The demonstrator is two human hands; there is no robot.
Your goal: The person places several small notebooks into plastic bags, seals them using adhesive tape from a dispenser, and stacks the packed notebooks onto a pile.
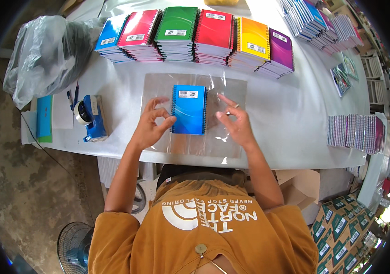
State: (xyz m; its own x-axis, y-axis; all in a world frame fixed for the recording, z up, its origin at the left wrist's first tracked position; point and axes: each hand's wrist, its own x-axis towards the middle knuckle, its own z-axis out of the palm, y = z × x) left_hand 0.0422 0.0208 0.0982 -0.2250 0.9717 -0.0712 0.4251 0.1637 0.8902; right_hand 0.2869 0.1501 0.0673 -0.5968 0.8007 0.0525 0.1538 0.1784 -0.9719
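Note:
A blue spiral notebook (189, 109) with a white label lies in front of me, wire coils showing along both long sides, so more than one may be stacked there. Beneath it a clear plastic sheet (158, 86) is spread flat on the table. My left hand (155, 121) is just left of the notebook, fingers curved and apart, its thumb close to the edge. On the other side my right hand (237, 123), with a ring on one finger, hovers over the sheet. Its fingers are apart and I see nothing held in it.
Behind stand notebook stacks, including green (175, 25) and yellow (252, 39) ones. A blue tape dispenser (95, 119) and a grey plastic bag (51, 55) sit left. More notebooks (355, 132) line the right edge of the white table (291, 118). Below are a fan (74, 246) and cartons (341, 233).

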